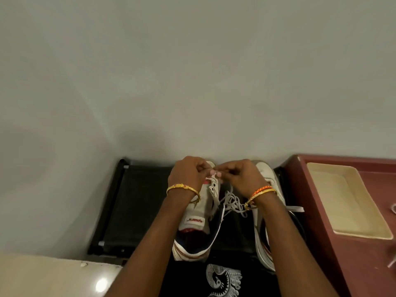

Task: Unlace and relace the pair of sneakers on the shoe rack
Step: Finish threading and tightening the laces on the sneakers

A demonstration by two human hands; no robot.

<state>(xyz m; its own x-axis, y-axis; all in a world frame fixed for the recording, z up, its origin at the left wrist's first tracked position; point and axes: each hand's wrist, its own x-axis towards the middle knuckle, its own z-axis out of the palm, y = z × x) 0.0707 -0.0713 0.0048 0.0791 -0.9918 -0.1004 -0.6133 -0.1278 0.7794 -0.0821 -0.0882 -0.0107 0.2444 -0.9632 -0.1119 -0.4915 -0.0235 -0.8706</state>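
- I'm looking down at a black fabric-topped shoe rack [137,202] in the lower middle of the frame, pushed up against a plain pale grey wall [192,71] that fills the whole upper half.
- At the right edge there's a dark red cabinet top [321,211] carrying a shallow cream rectangular tray [347,200]; a pale glossy floor [53,277] shows at lower left.
- Two white sneakers with red and blue trim sit side by side on the rack, toes to the wall: the left sneaker [197,224] in the lower centre, the right sneaker [265,232] just beside it, partly under my forearm.
- A loose grey shoelace [232,202] lies in a tangle between the two shoes, with one flat end [296,209] sticking out to the right.
- My left hand [188,174], gold bangle at the wrist, is curled tight over the front of the left sneaker, fingertips pinching at the lace by the eyelets.
- My right hand [242,176], with orange and gold bangles, meets it fingertip to fingertip, also narrowly pinched on the lace; exactly which strand each holds I can't make out.
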